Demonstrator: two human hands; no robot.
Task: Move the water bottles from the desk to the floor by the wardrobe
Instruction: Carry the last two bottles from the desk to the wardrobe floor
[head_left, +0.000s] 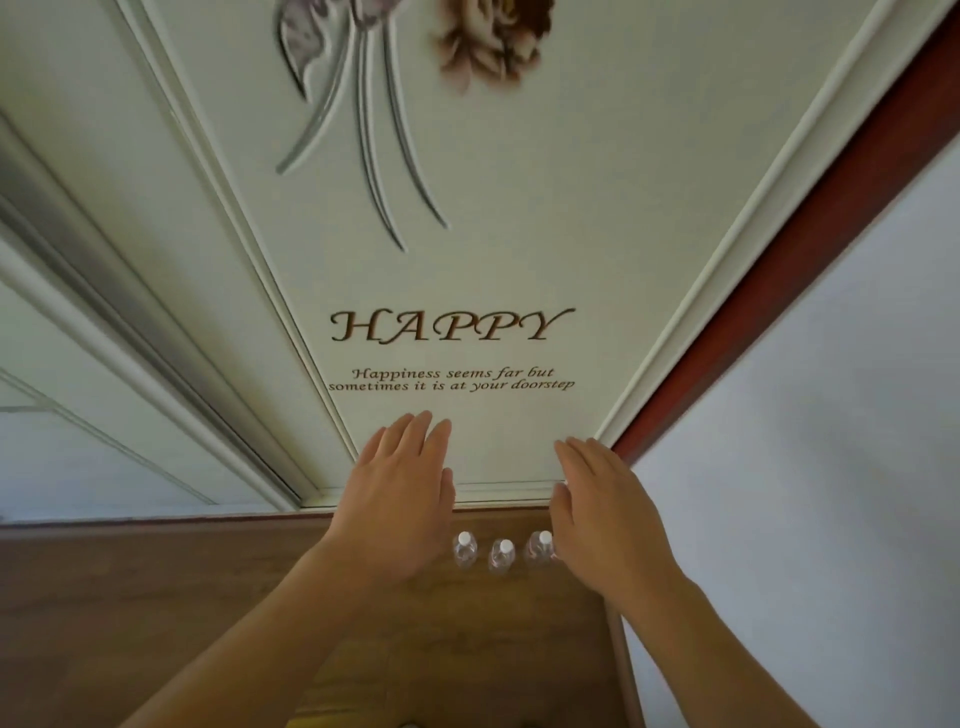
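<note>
Three water bottles (497, 556) are seen upright in a short row on the wooden floor (156, 597), just in front of the base of the wardrobe door (467, 260), which bears the word HAPPY and a flower print. The right-hand bottle is partly covered by the right hand (602, 519). The left hand (400, 499) is held flat beside the row. Both hands are spread open and nothing is gripped in either. The desk is not in view. The placing step appears finished for these three; if more bottles are left on the desk, a return there would be called for.
</note>
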